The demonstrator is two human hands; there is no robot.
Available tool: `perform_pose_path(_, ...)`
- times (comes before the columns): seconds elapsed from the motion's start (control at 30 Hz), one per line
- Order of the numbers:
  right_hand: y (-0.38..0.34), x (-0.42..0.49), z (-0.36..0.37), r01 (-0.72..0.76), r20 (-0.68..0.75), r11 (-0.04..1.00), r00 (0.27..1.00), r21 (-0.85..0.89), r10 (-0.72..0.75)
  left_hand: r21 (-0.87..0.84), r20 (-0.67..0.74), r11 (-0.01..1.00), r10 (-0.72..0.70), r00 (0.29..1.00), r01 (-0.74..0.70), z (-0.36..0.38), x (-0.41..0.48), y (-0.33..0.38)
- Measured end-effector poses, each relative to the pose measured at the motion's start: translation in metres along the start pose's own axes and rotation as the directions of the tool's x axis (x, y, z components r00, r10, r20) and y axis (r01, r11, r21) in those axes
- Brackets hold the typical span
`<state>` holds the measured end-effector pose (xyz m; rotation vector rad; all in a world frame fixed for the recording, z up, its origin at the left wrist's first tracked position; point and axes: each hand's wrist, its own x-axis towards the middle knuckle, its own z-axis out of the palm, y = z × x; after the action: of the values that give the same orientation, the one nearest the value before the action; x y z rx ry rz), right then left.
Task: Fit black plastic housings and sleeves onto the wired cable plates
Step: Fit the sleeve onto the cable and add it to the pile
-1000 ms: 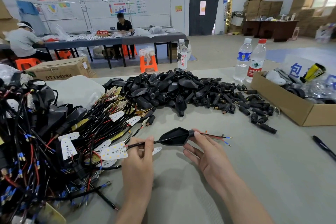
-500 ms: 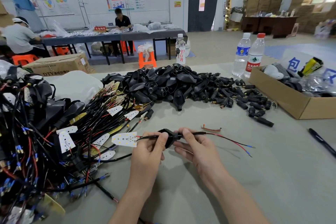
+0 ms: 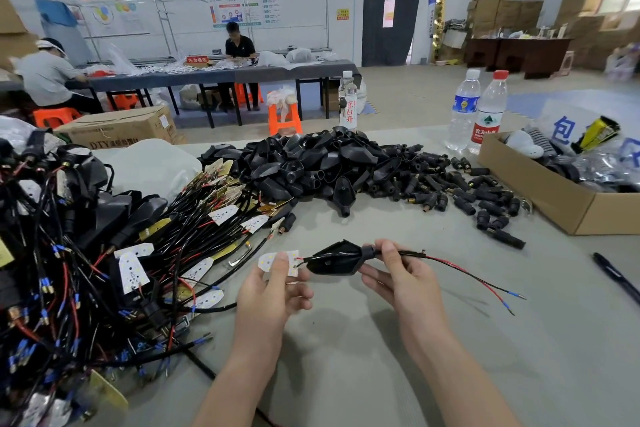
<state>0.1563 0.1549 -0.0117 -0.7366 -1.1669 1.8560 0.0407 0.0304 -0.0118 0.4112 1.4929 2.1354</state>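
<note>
1. Left hand [image 3: 273, 291] pinches white plate [image 3: 277, 262]; right hand [image 3: 398, 274] grips black housing [image 3: 334, 258] neck, held above table [image 3: 450, 340].
2. Keep wires straight w/ steady pull, seat plate squarely inside.

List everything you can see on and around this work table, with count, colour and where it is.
housing: one, black, held mid-table, threaded on a cable
plate: one, white, at the housing's left end
cable ends: red and black, blue tips, trailing right
housing pile: many, black, table centre back
sleeves: many, black, right of the pile
wired plates: many, white and gold, tangled at left
bottles: three, clear, far table edge
open box: one, brown, right
closed box: one, brown, back left
pen: one, black, right edge
stools: orange, behind the table
people: two, seated at the far table
left hand: grip on the plate
right hand: grip on the housing's neck
</note>
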Motion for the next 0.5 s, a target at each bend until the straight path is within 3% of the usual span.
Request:
perform_pose_path(0.13, 0.002, 0.001, 0.002, -0.021, 0.007, 0.998, 1.0, 0.06, 0.021, 0.096, 0.001, 0.994, 0.048, 0.999, -0.048, -0.003, 0.0, -0.003)
perform_pose_path(0.3, 0.011, -0.003, 0.008, -0.072, 0.132, 0.995, 0.989, 0.07, 0.063, 0.125, 0.062, 0.992, 0.019, 0.998, -0.027, 0.001, -0.005, -0.003)
perform_pose_path(0.5, 0.013, -0.001, 0.01, -0.07, 0.136, 0.996, 0.989, 0.063, 0.061, 0.201, 0.048, 0.979, 0.012, 0.999, -0.021, -0.003, -0.005, -0.004)
